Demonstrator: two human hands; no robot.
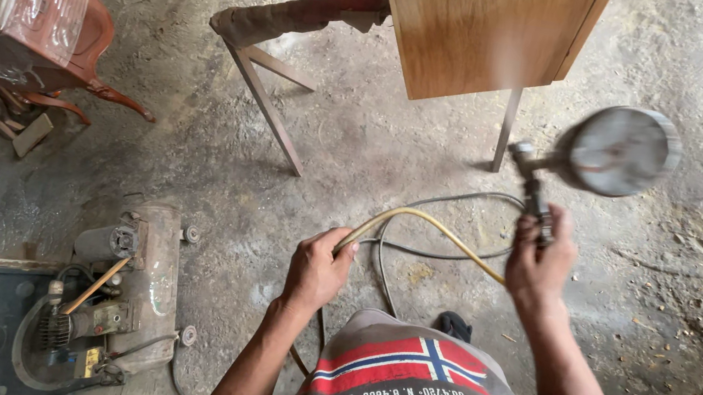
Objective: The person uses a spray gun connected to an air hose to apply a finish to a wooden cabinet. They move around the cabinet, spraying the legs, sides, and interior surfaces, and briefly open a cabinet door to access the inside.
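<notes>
Right hand (538,264) is closed around the handle of a spray gun (536,193), fingers wrapped tight, nozzle end pointing up and away from the body. The gun's round metal cup (618,151) sits just beyond the grip, off to the outer side, blurred with motion. A faint haze of spray shows ahead of the nozzle, against the face of the wooden cabinet panel (479,26).

Left hand (318,269) is closed on the yellow hose (431,223), pinching it near the top of its arc. From that grip the hose loops up and across toward the right hand, running to the base of the gun handle. A grey cable (418,252) lies on the floor under the loop, apart from both hands.

Key relation: the panel lies straight ahead of the right grip, above and slightly inward from it. The gun's long axis runs from the wrist toward the panel's lower edge. The right hand is clearly the nearer one; the left sits lower and well back, only managing hose slack.

The panel rests on a stand with thin metal legs (268,101). Well off to the left of the left hand, a small air compressor (129,285) stands on the concrete floor (688,304).
</notes>
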